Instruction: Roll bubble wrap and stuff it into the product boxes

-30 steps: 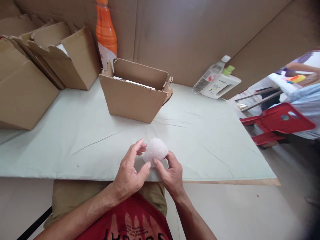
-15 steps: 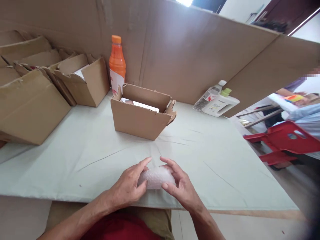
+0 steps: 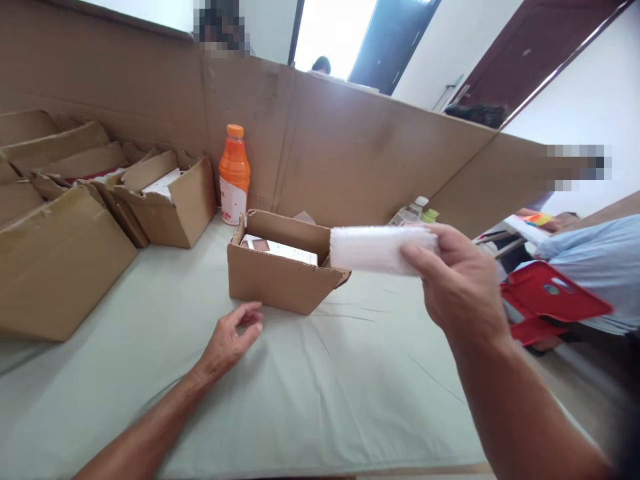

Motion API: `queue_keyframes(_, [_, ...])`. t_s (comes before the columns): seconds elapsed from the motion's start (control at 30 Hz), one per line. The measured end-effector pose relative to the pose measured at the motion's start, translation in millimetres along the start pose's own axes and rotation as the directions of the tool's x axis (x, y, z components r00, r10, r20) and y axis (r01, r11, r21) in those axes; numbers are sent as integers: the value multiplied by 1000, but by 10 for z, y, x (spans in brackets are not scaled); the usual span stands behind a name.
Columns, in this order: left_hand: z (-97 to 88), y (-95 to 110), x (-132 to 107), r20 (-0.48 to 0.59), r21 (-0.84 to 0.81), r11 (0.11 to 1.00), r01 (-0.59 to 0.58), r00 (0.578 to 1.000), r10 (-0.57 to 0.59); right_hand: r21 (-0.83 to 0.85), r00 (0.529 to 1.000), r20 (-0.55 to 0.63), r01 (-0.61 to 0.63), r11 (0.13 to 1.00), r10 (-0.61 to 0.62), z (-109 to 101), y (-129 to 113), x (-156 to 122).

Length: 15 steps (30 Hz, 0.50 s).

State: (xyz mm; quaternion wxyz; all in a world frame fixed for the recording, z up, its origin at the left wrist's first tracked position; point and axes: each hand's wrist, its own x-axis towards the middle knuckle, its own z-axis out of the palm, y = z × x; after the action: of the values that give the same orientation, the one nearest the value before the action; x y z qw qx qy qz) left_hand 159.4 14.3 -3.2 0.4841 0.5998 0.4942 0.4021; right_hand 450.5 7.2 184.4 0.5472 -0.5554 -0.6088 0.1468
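My right hand (image 3: 457,283) is raised above the table, fingers wrapped round a white bubble-wrapped bundle (image 3: 373,249) that it holds level, just right of a small open cardboard box (image 3: 280,277). Flat white items lie inside that box. My left hand (image 3: 230,339) rests low over the pale green table cover (image 3: 340,373), fingers loosely curled and apart, holding nothing, just in front of the box.
Several larger cardboard boxes (image 3: 60,253) crowd the left side. An orange bottle (image 3: 234,175) stands against the cardboard wall (image 3: 360,147) behind. Two more bottles (image 3: 415,212) lie at the back right. A red plastic chair (image 3: 550,300) and other people are beyond the right edge.
My right hand has lifted the wrapped bundle from the table's near edge up and to the right. My left hand let go and moved toward the box. The view tilted up.
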Motion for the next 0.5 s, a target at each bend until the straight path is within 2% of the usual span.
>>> queue_keyframes(0.07, [46, -85, 3, 14, 33, 999, 20, 1000, -20, -87, 996, 85, 16, 996, -8, 160, 20, 302])
queue_keyframes(0.13, [78, -116, -6, 31, 62, 998, 9, 999, -11, -334, 981, 189, 14, 942, 52, 309, 27, 504])
queue_keyframes(0.17, [87, -117, -10, 31, 69, 998, -3, 1000, 0, -490, 967, 236, 31, 871, 98, 367, 15, 569])
queue_keyframes(0.23, [93, -107, -15, 30, 80, 997, -22, 999, 20, -736, 937, 302, 111, 668, 177, 449, -48, 645])
queue_keyframes(0.3, [95, -104, -17, 36, 92, 995, -43, 999, 40, -861, 911, 338, 198, 468, 237, 505, -135, 684])
queue_keyframes(0.37, [99, -120, -18, 43, 110, 991, -72, 997, 67, -905, 895, 351, 249, 346, 275, 563, -196, 713])
queue_keyframes(0.43, [106, -148, -20, 53, 141, 985, -103, 994, 97, -909, 868, 373, 270, 318, 327, 640, -203, 728])
queue_keyframes(0.5, [114, -173, -20, 62, 178, 976, -128, 991, 119, -893, 826, 411, 281, 351, 386, 728, -163, 708])
